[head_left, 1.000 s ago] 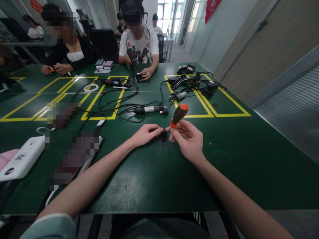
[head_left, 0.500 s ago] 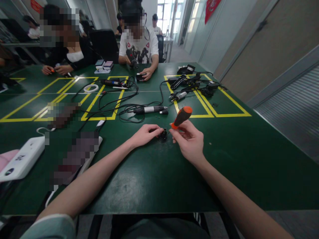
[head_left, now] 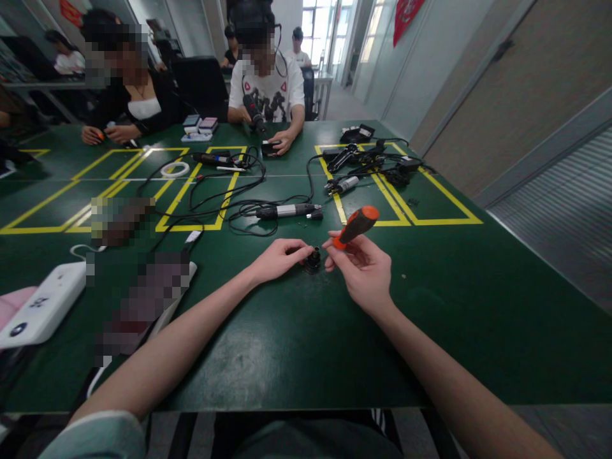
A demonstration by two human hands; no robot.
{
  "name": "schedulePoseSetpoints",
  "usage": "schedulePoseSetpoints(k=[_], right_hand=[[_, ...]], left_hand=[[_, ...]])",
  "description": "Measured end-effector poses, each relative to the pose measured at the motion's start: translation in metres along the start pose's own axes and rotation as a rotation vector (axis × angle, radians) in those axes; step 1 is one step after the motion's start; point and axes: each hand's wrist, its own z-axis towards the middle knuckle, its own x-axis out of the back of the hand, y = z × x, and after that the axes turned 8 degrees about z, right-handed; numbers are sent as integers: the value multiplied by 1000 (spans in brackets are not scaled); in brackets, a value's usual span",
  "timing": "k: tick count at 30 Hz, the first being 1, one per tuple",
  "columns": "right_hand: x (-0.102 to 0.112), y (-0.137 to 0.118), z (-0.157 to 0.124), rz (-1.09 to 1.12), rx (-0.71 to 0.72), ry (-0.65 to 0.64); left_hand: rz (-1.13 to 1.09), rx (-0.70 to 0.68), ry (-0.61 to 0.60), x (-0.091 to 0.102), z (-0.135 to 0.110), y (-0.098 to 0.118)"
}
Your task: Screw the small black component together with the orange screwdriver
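On the green table point(head_left: 268, 344) lies a small round black part point(head_left: 312, 260), with what looks like a short cylinder standing up from it. My left hand point(head_left: 283, 258) reaches in from the left, its fingers closed on the edge of that part and pressing it to the tabletop. To the right, my right hand point(head_left: 364, 266) grips a screwdriver point(head_left: 357, 226) with a black and orange handle. The handle tilts up and to the right. Its shaft and tip are hard to make out near the black part.
Beyond my hands lie a grey and black electric screwdriver point(head_left: 287, 211) with cords and a tangle of black cables point(head_left: 377, 159). Left are a white power bank point(head_left: 45, 306) and a blurred-out device point(head_left: 148, 299). Across the table a person point(head_left: 268, 89) holds a power tool.
The screwdriver handle has leaned further right and dropped slightly as my right fingers shifted on it. My left hand and the black part have stayed put.
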Motion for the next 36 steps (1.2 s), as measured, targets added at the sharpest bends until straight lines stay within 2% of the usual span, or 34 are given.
schedulePoseSetpoints(k=[8, 13, 20, 24, 28, 32, 36], right_hand=[[2, 0, 1, -47, 24, 60], [3, 2, 0, -1, 44, 20], [4, 2, 1, -86, 36, 101], [3, -2, 2, -57, 28, 123], [1, -5, 1, 14, -8, 64], [2, -2, 1, -5, -19, -24], [4, 3, 2, -26, -11, -31]], left_hand=[[9, 7, 7, 0, 0, 0], [-2, -1, 5, 0, 0, 1], [6, 19, 7, 0, -1, 2], [14, 9, 9, 0, -1, 1], [17, -1, 5, 0, -1, 1], [19, 0, 14, 0, -1, 0], [16, -3, 12, 1, -1, 1]])
